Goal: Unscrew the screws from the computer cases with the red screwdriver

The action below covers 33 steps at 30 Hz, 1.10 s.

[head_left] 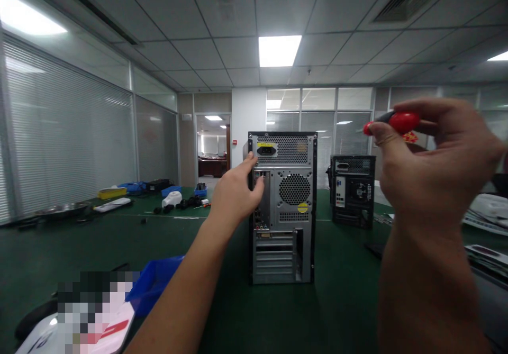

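A computer tower (294,189) stands upright before me, its metal back panel facing me with a power socket, a round fan grille and slot covers. My left hand (240,191) rests against the tower's left edge, fingers stretched and thumb apart, just below the socket. Raised at the right, clear of the tower, my right hand (436,153) pinches a red-and-black screwdriver (404,122) by its handle. Its shaft cannot be made out from this angle.
A second computer tower (352,190) stands farther back on the green table (337,311). At the near left lies a blue bin (156,280) beside a partly blurred-out item. Trays, a white bottle (172,199) and small dark parts sit at the far left; electronics crowd the right edge.
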Motion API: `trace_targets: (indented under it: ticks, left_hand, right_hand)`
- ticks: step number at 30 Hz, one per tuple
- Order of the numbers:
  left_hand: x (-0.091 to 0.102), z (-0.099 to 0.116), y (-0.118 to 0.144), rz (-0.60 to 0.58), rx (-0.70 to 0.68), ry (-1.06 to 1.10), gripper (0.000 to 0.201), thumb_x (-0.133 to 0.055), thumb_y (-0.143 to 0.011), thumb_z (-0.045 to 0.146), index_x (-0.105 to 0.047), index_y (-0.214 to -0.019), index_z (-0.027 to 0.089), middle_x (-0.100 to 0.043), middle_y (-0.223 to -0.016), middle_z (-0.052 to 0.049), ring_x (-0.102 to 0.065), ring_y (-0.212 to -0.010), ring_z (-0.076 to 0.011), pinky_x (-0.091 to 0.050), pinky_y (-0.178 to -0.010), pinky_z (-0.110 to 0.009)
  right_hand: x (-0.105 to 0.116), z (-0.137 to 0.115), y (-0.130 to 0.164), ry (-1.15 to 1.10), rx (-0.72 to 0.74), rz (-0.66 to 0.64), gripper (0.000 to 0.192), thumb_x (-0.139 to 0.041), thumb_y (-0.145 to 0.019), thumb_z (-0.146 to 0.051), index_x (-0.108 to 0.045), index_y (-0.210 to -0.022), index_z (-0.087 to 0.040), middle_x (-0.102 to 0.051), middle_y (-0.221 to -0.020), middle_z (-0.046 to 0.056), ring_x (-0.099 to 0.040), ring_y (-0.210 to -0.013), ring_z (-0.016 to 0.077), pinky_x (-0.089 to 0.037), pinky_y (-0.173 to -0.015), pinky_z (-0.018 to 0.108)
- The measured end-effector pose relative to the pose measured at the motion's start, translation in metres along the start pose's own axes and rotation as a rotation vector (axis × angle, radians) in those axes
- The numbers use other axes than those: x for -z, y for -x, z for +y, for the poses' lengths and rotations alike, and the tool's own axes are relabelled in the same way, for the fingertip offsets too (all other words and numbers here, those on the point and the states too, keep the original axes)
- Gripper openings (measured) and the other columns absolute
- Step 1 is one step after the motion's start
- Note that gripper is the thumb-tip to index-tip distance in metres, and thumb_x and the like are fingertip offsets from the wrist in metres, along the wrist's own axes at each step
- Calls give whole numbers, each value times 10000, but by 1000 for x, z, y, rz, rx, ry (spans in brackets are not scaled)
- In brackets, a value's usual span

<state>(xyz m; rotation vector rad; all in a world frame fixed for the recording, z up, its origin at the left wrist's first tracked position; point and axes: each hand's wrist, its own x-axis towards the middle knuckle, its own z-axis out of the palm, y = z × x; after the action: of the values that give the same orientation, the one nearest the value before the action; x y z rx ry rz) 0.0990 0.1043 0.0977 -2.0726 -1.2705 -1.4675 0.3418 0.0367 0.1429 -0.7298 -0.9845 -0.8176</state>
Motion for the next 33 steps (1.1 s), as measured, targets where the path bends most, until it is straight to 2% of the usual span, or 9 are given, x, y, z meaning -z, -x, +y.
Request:
trace_targets:
  ticks: [5,11,19,28,33]
  left_hand:
    - [-2,-2,0,4,-4,12,557,-565,-904,355,-551,-1446,228,-492,-1539,13,-578,-1379,-258,-520,-1209,-477]
    - [-1,-2,0,4,-2,24,550,-576,-907,359,-558,-1440,227,-490,-1541,3,-584,-1371,-270,-518,-1212,-490]
    - [-1,-1,-1,-8,8,31,549,-578,-903,357,-562,-1435,224,-482,-1547,14,-570,-1386,-265,-498,-1229,-492]
    - [-1,-1,-1,-10,11,34,546,-573,-902,365,-561,-1435,244,-480,-1548,21,-587,-1368,-267,-513,-1214,-500]
    - [-1,0,-1,-9,11,40,541,-584,-897,351,-573,-1425,233,-486,-1542,5,-589,-1364,-276,-519,-1206,-503]
  right_hand:
    - [4,-4,-3,-107,8,29,407,-800,-826,-280,-711,-1199,-145,-742,-1079,108,-743,-899,212,-629,-740,354]
    - [9,-14,-2,-190,39,42,415,-770,-846,-256,-681,-1240,-161,-732,-1103,89,-729,-926,194,-633,-798,385]
    - [5,-13,1,-157,-13,16,384,-793,-814,-255,-721,-1181,-174,-746,-1077,84,-735,-902,203,-640,-748,356]
    - [6,-16,0,-176,16,3,399,-793,-811,-242,-715,-1198,-180,-742,-1049,63,-731,-872,176,-637,-830,365]
    - [6,-16,0,-171,12,-12,385,-804,-813,-261,-717,-1181,-190,-739,-1049,60,-733,-865,170,-635,-742,319]
